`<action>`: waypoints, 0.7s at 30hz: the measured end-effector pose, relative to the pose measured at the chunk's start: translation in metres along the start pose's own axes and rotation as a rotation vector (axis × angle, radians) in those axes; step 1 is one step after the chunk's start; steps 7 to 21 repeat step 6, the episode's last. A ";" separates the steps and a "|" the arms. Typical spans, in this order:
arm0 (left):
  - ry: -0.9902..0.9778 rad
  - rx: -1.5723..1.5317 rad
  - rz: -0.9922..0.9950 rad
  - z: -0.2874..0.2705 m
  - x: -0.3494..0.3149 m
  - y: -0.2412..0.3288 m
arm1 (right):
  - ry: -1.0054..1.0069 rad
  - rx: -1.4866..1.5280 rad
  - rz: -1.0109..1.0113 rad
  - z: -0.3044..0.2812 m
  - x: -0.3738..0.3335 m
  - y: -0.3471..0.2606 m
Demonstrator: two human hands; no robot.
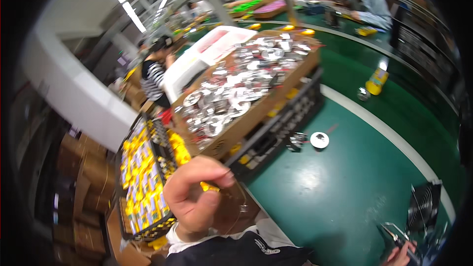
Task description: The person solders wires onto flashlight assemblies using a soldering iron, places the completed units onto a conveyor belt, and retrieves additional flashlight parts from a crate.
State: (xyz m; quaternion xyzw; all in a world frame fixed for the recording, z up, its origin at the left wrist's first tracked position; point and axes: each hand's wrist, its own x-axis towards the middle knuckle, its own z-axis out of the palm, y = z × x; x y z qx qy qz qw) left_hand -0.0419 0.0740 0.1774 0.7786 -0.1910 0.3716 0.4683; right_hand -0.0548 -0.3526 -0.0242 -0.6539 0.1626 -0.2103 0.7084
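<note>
On the far left I see a black crate (143, 182) filled with small yellow parts, standing beside stacked brown cartons (81, 187), and its near edge is partly hidden by the left hand (194, 202). This hand is closed, thumb pressed against the bent fingers, and I believe it pinches something thin and clear, but the blur does not let me tell what it is, so the grip itself I cannot confirm. If the hand holds a transparent piece so lightly, it can slip and fall between the crate and the table edge, where it is difficult to find. Behind the hand a large cardboard box (261, 108) full of shiny round metal pieces rests tilted on a black rack (286, 118); in my judgement a push from the forearm can make the heap slide toward the lower corner and spill. More to the right, two loose parts, a small metal piece (297, 140) and a white round cap (319, 140), lie on the green table (335, 192), well apart from both hands, and a sweeping sleeve can knock them off. At the lower right the right hand (401, 255) grips a thin metal tool (396, 236) near a black fan (423, 207); only part of it shows, and the tool's tip can catch in the fan grille
</note>
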 end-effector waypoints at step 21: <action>1.348 0.356 -0.162 -0.094 -0.097 -0.015 | 0.054 -0.707 -0.580 0.005 0.007 0.006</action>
